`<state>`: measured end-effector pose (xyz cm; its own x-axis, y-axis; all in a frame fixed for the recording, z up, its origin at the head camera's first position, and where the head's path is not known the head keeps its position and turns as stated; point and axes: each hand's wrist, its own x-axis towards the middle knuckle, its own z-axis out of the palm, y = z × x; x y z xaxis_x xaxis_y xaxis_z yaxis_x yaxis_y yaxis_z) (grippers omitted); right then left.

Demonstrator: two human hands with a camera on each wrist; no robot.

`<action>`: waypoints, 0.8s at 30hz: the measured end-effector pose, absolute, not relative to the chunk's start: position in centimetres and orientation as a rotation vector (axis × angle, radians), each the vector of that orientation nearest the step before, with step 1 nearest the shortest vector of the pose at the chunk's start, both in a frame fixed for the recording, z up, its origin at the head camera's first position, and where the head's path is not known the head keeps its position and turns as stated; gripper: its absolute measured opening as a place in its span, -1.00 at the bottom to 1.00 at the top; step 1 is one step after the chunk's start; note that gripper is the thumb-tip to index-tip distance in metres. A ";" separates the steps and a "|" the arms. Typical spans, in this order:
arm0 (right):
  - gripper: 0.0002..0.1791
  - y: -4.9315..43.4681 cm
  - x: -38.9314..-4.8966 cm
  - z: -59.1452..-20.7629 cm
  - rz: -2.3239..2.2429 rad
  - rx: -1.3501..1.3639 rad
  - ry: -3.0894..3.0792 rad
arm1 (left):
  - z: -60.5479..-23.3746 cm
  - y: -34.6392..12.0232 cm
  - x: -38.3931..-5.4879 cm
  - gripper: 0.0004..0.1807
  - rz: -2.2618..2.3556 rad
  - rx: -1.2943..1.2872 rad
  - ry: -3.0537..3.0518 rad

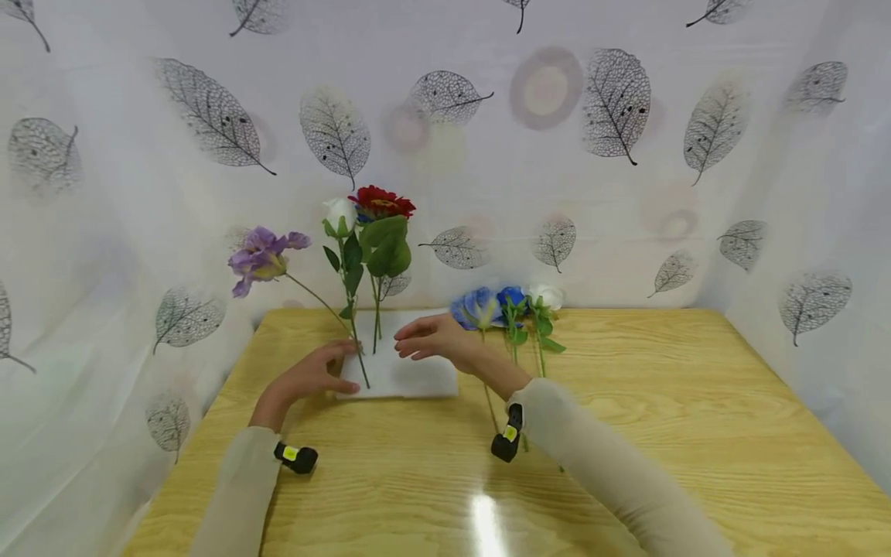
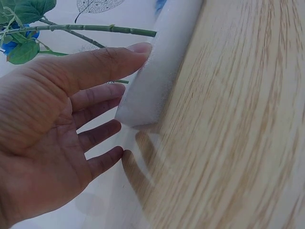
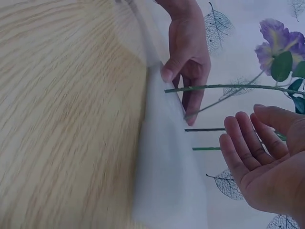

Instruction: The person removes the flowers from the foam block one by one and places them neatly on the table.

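On the table a white foam slab [image 1: 418,375] holds several upright artificial flower stems. A purple flower [image 1: 261,259] leans left, a white rose [image 1: 340,215] rises in the middle, and a red flower [image 1: 383,203] partly hides something blue behind it. My left hand [image 1: 316,373] touches the slab's left end, its thumb at the near corner and its other fingers fairly straight along the side. In the left wrist view the thumb tip rests on the foam [image 2: 155,81] near a green stem. My right hand [image 1: 442,340] hovers right of the stems with loosely bent fingers, holding nothing.
Right of the slab lie a light-blue flower [image 1: 476,308], a blue rose [image 1: 513,298] and a white rose [image 1: 546,296], their stems partly behind the right forearm. A leaf-print curtain [image 1: 487,178] encloses the back and sides of the wooden table [image 1: 661,402].
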<state>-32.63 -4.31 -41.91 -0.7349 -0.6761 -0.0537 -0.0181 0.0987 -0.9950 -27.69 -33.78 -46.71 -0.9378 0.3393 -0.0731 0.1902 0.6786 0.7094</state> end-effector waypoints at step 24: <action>-0.64 -10.2 -32.3 -43.5 -1.626 -0.682 1.915 | -46.7 -34.0 -27.7 -0.05 1.124 0.478 2.703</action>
<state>-32.34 -10.24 -43.54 -0.7309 -0.6786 -0.0732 -0.0380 0.1476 -0.9883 -27.66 -34.04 -46.69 -0.9330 0.3580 -0.0381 0.2254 0.6635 0.7135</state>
